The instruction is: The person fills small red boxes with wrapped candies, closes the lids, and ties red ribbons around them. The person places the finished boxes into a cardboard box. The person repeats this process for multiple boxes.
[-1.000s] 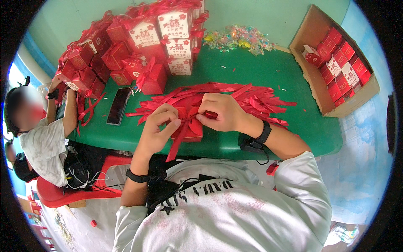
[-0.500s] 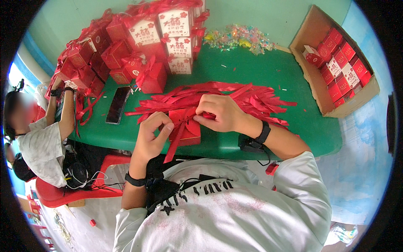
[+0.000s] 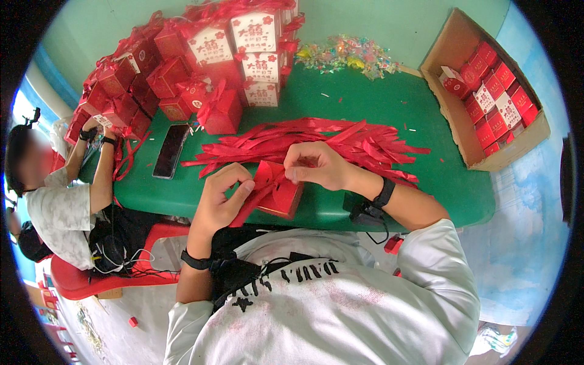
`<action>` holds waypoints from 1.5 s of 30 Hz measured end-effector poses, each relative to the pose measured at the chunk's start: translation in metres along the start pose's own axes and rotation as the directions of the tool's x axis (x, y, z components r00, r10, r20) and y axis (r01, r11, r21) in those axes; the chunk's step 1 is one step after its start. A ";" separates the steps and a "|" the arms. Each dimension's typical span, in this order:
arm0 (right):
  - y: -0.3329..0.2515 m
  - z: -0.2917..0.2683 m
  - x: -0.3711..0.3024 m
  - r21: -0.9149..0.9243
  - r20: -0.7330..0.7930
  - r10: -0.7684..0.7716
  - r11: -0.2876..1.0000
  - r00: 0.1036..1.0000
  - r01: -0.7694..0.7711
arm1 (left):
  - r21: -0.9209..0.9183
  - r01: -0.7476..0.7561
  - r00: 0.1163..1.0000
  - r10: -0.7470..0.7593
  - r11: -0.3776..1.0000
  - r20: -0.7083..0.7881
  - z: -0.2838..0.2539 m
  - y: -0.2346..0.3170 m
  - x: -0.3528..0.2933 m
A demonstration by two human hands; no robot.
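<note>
A small red gift box (image 3: 281, 201) sits on the green table close in front of me, turned slightly askew. Red ribbon (image 3: 258, 198) crosses its top and trails past its near left side. At the box's left, my left hand (image 3: 224, 198) is closed, thumb and forefinger pinching the ribbon. My right hand (image 3: 319, 167) pinches another part of the ribbon above the box's far right corner; its curled fingers hide the exact grip. Beyond both hands lies a wide pile of cut red ribbons (image 3: 292, 131).
Red and white boxes with bows (image 3: 213, 109) stand stacked at the back left. A phone (image 3: 171, 152) lies left of the ribbon pile. Wrapped candies (image 3: 347, 55) are heaped at the back. A cardboard carton (image 3: 453, 121) of boxes stands right. A person (image 3: 61, 201) works at far left.
The gift box has turned and shifted slightly right. My right hand has moved a little up, still pinching ribbon. The ribbon's near end now passes under my left hand.
</note>
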State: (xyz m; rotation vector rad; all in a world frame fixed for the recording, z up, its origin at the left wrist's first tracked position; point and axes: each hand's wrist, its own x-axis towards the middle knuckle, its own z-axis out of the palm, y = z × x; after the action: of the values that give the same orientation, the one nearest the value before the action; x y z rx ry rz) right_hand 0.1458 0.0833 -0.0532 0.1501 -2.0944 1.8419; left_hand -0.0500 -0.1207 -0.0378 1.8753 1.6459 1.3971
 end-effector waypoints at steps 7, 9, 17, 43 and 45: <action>0.000 -0.007 0.005 -0.579 -0.037 -0.261 0.792 0.965 0.192 | 0.013 -0.008 1.000 0.008 1.000 0.013 0.001 0.002 0.001; -0.002 -0.006 0.005 -0.666 -0.018 -0.290 0.717 0.957 0.205 | 0.025 0.000 1.000 0.000 1.000 0.015 0.003 0.004 0.002; -0.009 -0.005 0.003 -0.756 -0.013 -0.277 0.632 0.961 0.172 | 0.047 0.035 0.999 -0.035 0.998 0.011 0.004 0.008 0.001; -0.014 -0.007 -0.002 -0.661 0.041 -0.233 0.723 0.972 0.201 | 0.124 -0.110 0.993 0.114 0.986 -0.024 -0.004 0.001 -0.009; -0.011 -0.007 -0.002 -0.621 0.035 -0.225 0.759 0.974 0.197 | 0.100 -0.091 0.996 0.093 0.991 -0.013 -0.006 0.003 -0.009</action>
State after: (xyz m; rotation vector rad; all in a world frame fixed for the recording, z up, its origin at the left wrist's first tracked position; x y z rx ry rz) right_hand 0.1522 0.0876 -0.0426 0.1676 -2.4171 0.9376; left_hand -0.0515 -0.1320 -0.0372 2.0239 1.6855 1.3948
